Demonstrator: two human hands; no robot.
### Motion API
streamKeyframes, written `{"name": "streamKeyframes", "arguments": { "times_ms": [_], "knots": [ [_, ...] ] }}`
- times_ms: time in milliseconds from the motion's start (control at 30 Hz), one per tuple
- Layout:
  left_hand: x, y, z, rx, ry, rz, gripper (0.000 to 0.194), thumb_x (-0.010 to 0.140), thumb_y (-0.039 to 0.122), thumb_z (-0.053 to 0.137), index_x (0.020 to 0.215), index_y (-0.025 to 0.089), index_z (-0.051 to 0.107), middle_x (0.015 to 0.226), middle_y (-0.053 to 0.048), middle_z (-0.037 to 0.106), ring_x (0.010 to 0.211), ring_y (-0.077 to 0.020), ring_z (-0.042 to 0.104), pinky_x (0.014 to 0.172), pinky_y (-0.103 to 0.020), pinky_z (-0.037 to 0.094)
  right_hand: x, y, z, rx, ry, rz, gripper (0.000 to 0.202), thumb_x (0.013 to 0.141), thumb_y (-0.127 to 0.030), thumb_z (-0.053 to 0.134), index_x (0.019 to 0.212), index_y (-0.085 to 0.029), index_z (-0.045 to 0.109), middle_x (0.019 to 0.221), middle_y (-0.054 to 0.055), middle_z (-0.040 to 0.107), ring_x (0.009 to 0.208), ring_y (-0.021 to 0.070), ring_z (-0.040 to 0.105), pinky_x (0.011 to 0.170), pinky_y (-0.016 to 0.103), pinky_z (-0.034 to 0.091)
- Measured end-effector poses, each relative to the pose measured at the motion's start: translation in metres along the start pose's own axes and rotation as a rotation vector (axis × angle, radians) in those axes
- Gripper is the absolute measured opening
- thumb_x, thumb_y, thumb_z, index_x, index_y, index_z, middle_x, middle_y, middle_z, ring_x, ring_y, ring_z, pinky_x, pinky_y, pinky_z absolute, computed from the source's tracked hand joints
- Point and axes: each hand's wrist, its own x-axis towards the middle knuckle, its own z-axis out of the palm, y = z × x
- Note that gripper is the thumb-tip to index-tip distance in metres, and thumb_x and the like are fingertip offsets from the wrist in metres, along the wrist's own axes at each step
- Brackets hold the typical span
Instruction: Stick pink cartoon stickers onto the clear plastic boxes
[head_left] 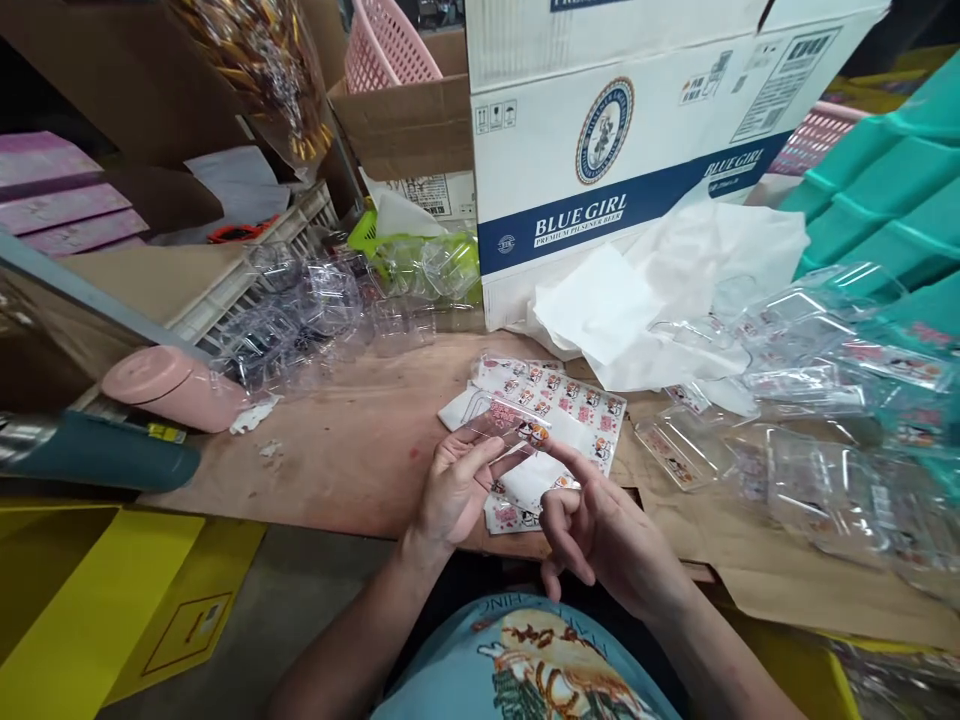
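My left hand (pixel 461 485) holds a clear plastic case (pixel 501 418) between thumb and fingers, above the sticker sheets. Pink lettering and a cartoon animal sticker (pixel 533 433) show on the case. The index finger of my right hand (pixel 600 525) points at the case's right end, at the sticker's edge; its other fingers are loosely curled and grip nothing. Beneath the case lie white sticker sheets (pixel 600 405) with rows of small animal and pink designs.
Clear plastic cases (pixel 825 490) with stickers are heaped at the right, and clear containers (pixel 322 300) at the left. A white carton (pixel 540 130) stands behind white paper (pixel 600 305). A pink bottle (pixel 176 388) and a teal bottle (pixel 112 455) lie at the left.
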Motion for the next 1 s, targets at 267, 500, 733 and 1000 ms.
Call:
{"name": "streamKeyframes", "arguments": {
  "times_ms": [267,500,733,1000],
  "knots": [
    [0.000,-0.004,0.003,0.054,0.040,0.013,0.018,0.075,0.008,0.075,0.092,0.015,0.074,0.099,-0.006,0.079,0.098,-0.0201,0.072,0.100,-0.043,0.054,0.001,0.006,-0.007,0.063,-0.006,0.024,0.055,0.099,-0.047,0.053,0.149,-0.028,0.037,0.062,-0.007,0.054,0.041,0.0042,0.034,0.052,0.032,0.060],
    [0.000,-0.004,0.000,0.101,0.026,0.005,0.020,0.076,0.011,0.075,0.096,0.016,0.075,0.103,-0.006,0.078,0.103,-0.0232,0.072,0.101,-0.044,0.053,0.004,0.009,-0.011,0.074,0.037,0.038,0.051,0.101,-0.044,0.048,0.148,-0.028,0.038,0.060,-0.008,0.052,0.040,0.0045,0.031,0.049,0.031,0.059],
    [0.001,-0.005,-0.001,0.107,0.047,0.001,0.020,0.073,0.011,0.077,0.092,0.017,0.074,0.102,-0.005,0.078,0.104,-0.0248,0.072,0.105,-0.047,0.051,0.008,0.008,-0.011,0.075,0.058,0.053,0.051,0.101,-0.045,0.047,0.148,-0.026,0.038,0.057,-0.008,0.050,0.039,0.0050,0.028,0.047,0.030,0.059],
    [0.002,-0.006,-0.004,0.118,0.056,0.004,0.020,0.074,0.010,0.076,0.092,0.016,0.074,0.100,-0.005,0.079,0.101,-0.0214,0.072,0.103,-0.043,0.052,0.008,0.004,-0.010,0.068,0.064,0.055,0.050,0.101,-0.044,0.047,0.146,-0.025,0.039,0.057,-0.008,0.050,0.040,0.0058,0.028,0.046,0.030,0.059]
  ]
}}
